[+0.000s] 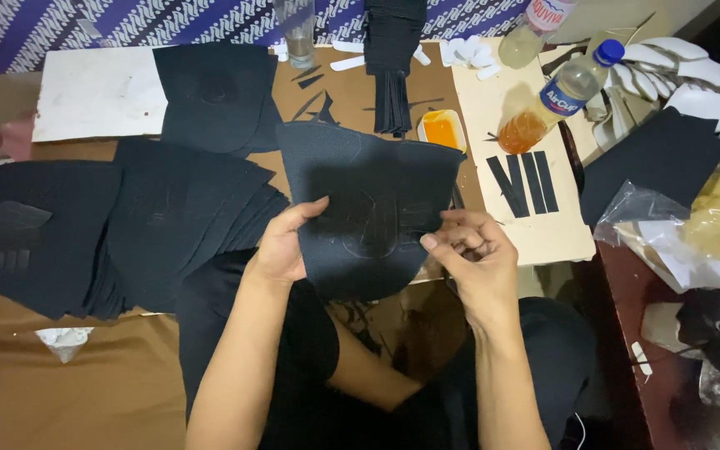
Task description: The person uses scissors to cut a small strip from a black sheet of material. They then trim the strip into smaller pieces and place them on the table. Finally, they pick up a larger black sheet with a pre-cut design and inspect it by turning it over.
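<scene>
Left hand [281,246] fingers hidden behind black fabric piece [368,208], top bottle [535,29] cut off by edge

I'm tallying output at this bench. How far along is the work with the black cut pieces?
Done, by the look of it: a fanned stack of black pieces lies at the left. In hand: left hand and right hand hold one black piece. Possibly left: three black strips and orange glue tray sit untouched.

Black fabric piece [368,208], held up flat.

I see one dark, matte cut panel with a rounded lower edge and faint traced outlines at its centre, pinched at both side edges above the desk, facing me, slightly tilted.
</scene>
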